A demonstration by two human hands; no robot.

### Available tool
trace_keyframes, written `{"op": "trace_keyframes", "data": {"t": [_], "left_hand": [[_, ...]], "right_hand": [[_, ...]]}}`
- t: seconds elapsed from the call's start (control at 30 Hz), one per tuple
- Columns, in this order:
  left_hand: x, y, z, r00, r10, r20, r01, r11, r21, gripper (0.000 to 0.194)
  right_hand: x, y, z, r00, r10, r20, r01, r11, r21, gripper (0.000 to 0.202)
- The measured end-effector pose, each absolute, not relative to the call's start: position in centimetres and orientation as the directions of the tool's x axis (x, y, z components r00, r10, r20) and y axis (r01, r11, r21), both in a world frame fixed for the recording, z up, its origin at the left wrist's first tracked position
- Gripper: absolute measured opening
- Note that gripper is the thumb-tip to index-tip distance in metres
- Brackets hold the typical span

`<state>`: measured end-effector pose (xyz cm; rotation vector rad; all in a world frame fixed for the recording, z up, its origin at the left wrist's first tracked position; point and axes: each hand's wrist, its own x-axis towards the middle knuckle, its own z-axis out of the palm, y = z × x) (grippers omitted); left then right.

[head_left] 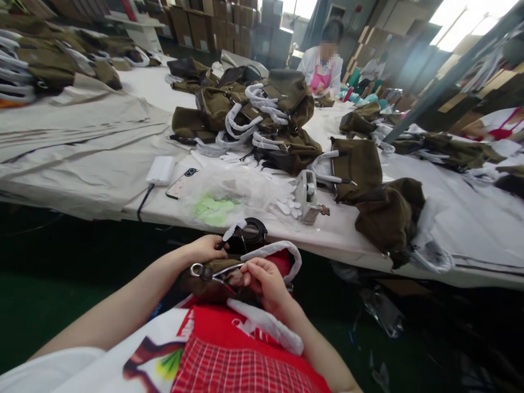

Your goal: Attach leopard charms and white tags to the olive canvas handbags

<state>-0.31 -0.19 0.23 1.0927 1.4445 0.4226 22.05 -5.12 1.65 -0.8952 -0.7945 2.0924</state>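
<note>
An olive-brown handbag lies in my lap, its metal-toothed zipper partly open. My left hand is closed at the bag's far edge, beside a black strap with a white tag; its fingertips are partly hidden. With thumb and fingers pinched, my right hand grips the zipper edge at the bag's opening. White-wrapped handles arch beyond and toward me. A coiled black strap rests against the far side of the bag.
Olive handbags are heaped on the white-covered table. Near its front edge are a white charger, a phone, pale green pieces in clear plastic and a tape dispenser. A co-worker is across the table.
</note>
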Motion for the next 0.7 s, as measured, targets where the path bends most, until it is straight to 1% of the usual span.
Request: {"op": "trace_keyframes", "data": {"t": [0.1,0.2,0.3,0.4,0.47,0.53,0.57,0.63,0.7], "left_hand": [[-1.1,-0.9,1.2,0.128,0.86,-0.493,0.233,0.457,0.858,0.054],[-1.6,-1.5,2.6,0.176,0.901,-0.398,0.083,0.389,0.918,0.062],[-2.2,-1.4,2.7,0.221,0.902,-0.372,0.052,0.37,0.928,0.061],[-2.9,-0.4,1.3,0.285,0.869,-0.405,0.165,0.372,0.913,0.052],[-3.4,0.4,0.4,0.326,0.831,-0.451,0.31,0.357,0.881,0.044],[-3.7,1.2,-0.1,0.314,0.808,-0.498,0.481,0.318,0.817,0.042],[-3.7,1.6,-0.2,0.298,0.816,-0.496,0.567,0.267,0.779,0.044],[-3.3,2.0,-0.4,0.307,0.841,-0.445,0.707,0.112,0.699,0.055],[-2.6,2.2,-0.9,0.36,0.842,-0.401,0.776,-0.032,0.63,0.069]], "right_hand": [[21.2,-4.5,2.3,-0.479,0.794,-0.375,-0.319,-0.555,-0.768,0.037],[20.0,-3.9,3.0,-0.478,0.803,-0.357,-0.268,-0.52,-0.811,0.037],[18.8,-3.6,3.3,-0.511,0.802,-0.31,-0.209,-0.465,-0.86,0.036],[17.8,-3.4,3.5,-0.519,0.792,-0.323,-0.205,-0.482,-0.852,0.036],[17.5,-3.4,3.6,-0.524,0.779,-0.345,-0.211,-0.511,-0.833,0.036],[17.3,-3.6,3.6,-0.541,0.767,-0.345,-0.196,-0.514,-0.835,0.037],[17.3,-3.9,3.5,-0.554,0.76,-0.34,-0.182,-0.509,-0.841,0.037],[17.4,-4.4,3.3,-0.57,0.751,-0.333,-0.158,-0.498,-0.853,0.037],[17.6,-5.0,3.0,-0.577,0.744,-0.337,-0.137,-0.495,-0.858,0.037]]}}
